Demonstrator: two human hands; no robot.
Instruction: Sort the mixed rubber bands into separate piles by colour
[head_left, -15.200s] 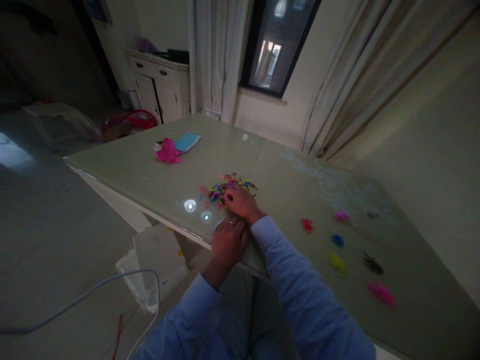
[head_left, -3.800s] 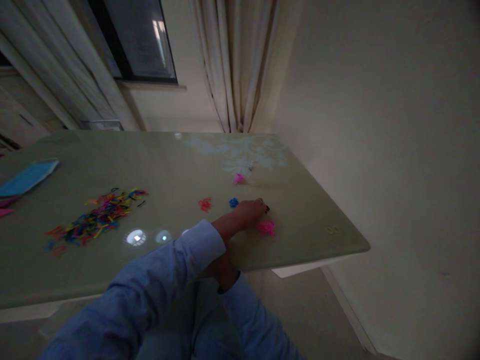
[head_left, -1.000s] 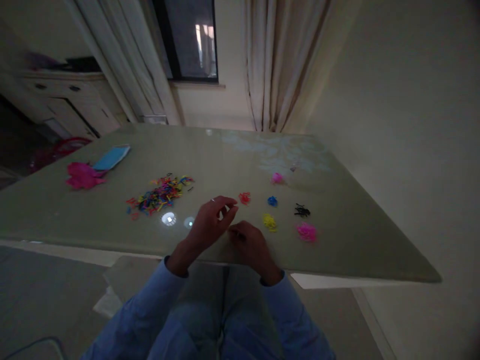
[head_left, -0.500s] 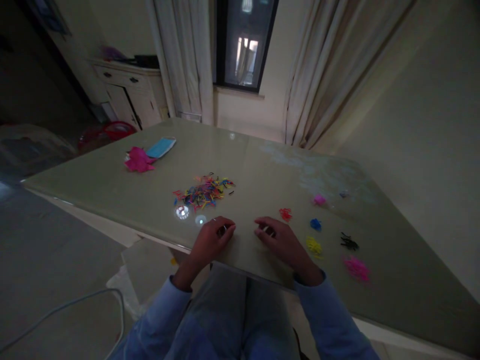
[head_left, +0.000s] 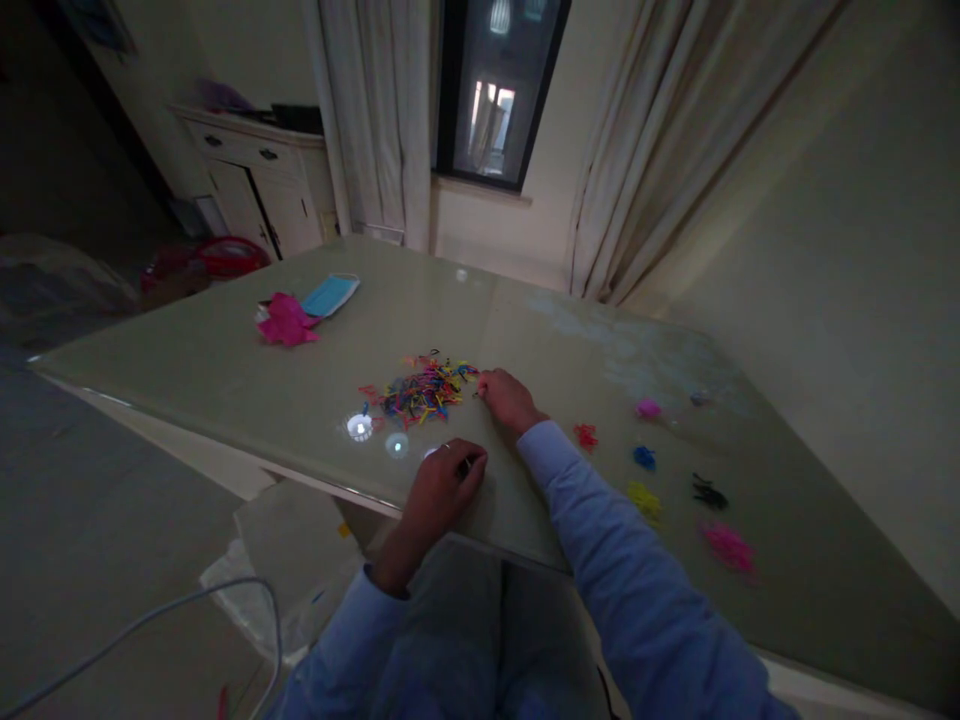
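Note:
A mixed pile of small coloured rubber bands (head_left: 421, 392) lies on the glossy table (head_left: 195, 370). At its right edge, my right hand (head_left: 510, 400) reaches down with its fingertips pinched at a black rubber band (head_left: 476, 393). My left hand (head_left: 448, 487) rests near the table's front edge, fingers curled and thumb against the forefinger; whatever lies inside is hidden. To the right sit separate small heaps of bands: red (head_left: 586, 436), blue (head_left: 644, 457), yellow (head_left: 645, 502), black (head_left: 709, 492) and bright pink (head_left: 729, 548). A lighter pink clump (head_left: 648, 408) lies behind the blue ones.
A blue face mask (head_left: 331, 296) and a crumpled pink wrapper (head_left: 288, 320) lie at the table's left. A small pale item (head_left: 698, 398) sits at the far right. Behind stand a white cabinet (head_left: 281, 190) and curtains (head_left: 371, 120). A hose or cable (head_left: 165, 607) crosses the floor.
My right hand has moved forward and left from the table's front to the right edge of the mixed pile, its fingers now pinched. My left hand stays nearly in place, curled.

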